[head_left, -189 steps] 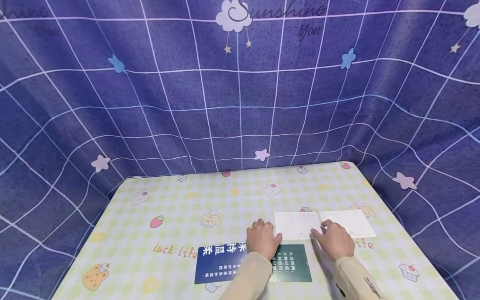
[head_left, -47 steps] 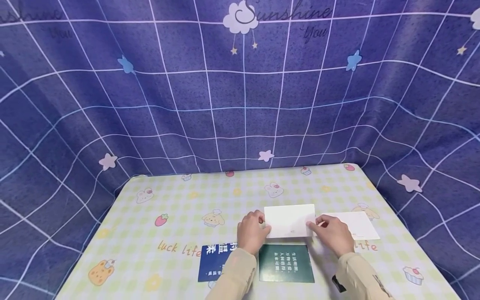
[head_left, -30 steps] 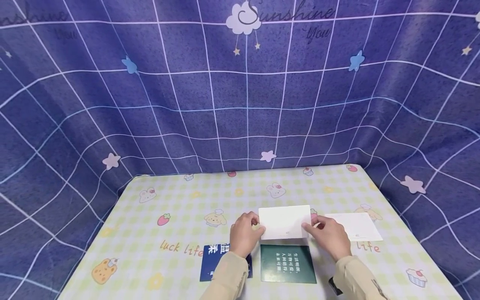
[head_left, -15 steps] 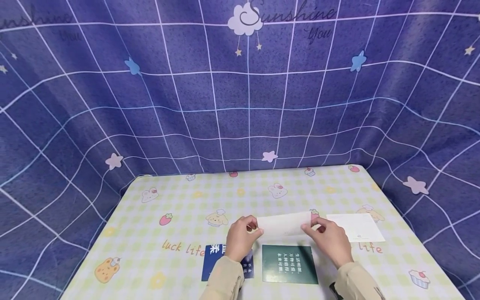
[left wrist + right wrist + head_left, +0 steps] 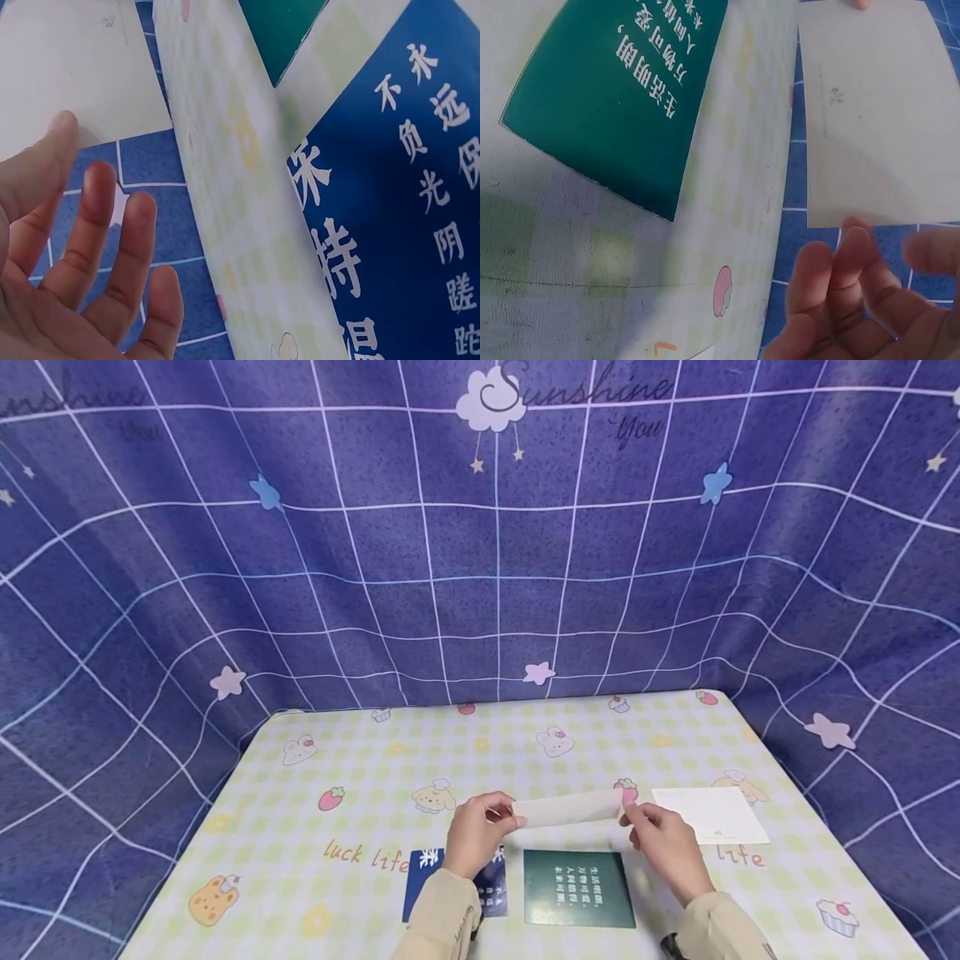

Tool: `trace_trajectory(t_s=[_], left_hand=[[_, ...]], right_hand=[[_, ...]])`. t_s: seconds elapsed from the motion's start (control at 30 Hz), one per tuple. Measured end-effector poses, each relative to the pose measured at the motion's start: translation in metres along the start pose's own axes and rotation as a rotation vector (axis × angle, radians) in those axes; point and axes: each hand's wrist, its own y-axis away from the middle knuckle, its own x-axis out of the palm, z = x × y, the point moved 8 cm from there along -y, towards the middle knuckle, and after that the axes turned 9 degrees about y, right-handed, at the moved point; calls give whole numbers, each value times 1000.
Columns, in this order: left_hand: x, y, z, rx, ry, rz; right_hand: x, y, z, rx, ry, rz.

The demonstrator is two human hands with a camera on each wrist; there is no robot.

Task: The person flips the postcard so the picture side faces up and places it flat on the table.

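Observation:
A white postcard (image 5: pixel 567 810) is held up off the table, tilted so the head view sees it as a thin strip. My left hand (image 5: pixel 480 833) pinches its left end, thumb on the near face (image 5: pixel 67 67). My right hand (image 5: pixel 663 843) is at its right end; in the right wrist view the thumb stands apart from the fingers and a fingertip meets the card's edge (image 5: pixel 885 223). Below lies a green postcard (image 5: pixel 577 902) with white writing. A blue postcard (image 5: pixel 491 893), also lettered, is partly hidden by my left forearm.
Another white postcard (image 5: pixel 716 817) lies flat beyond my right hand, with small print on it. The table wears a checked cloth (image 5: pixel 360 777) with cartoon figures. A blue gridded curtain (image 5: pixel 450 543) hangs behind the table's far edge.
The white postcard was lifted from flat on the table, raised to face me, then tipped back to a thin strip. In the last half second my right thumb and fingers came off its right end.

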Motion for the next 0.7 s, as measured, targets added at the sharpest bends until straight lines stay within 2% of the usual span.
trace_trajectory(t_s=[0.27, 0.5, 0.6, 0.7], left_hand=[[0, -1, -1, 31, 2, -1], [-2, -1, 2, 12, -34, -19], [-1, -1, 2, 18, -50, -31], [1, -2, 4, -5, -55, -53]], right_hand=[[10, -1, -2, 25, -109, 107], [16, -3, -4, 38, -260, 179], [17, -3, -4, 41, -278, 196], [16, -3, -4, 40, -270, 191]])
